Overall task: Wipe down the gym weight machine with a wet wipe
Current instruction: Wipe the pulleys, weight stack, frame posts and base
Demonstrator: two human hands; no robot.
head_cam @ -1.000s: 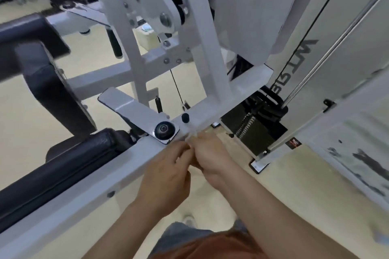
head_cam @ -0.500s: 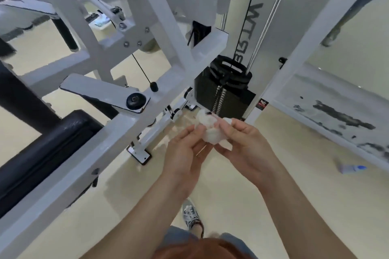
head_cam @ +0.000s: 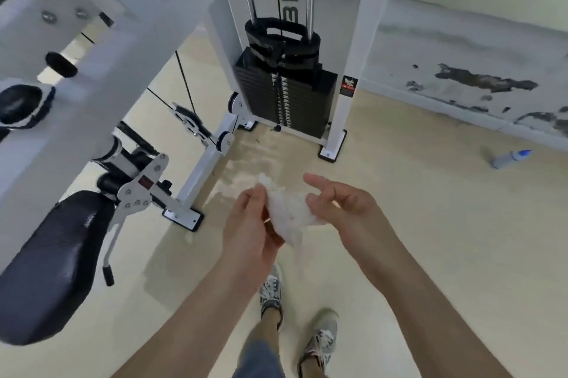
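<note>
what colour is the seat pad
The seat pad is black; the head view shows it.

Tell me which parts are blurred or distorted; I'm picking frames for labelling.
Head view: white frame beams at upper left are motion-smeared; wet wipe, left hand and right hand look fairly sharp; wide-angle distortion tilts the uprights by the weight stack.
</note>
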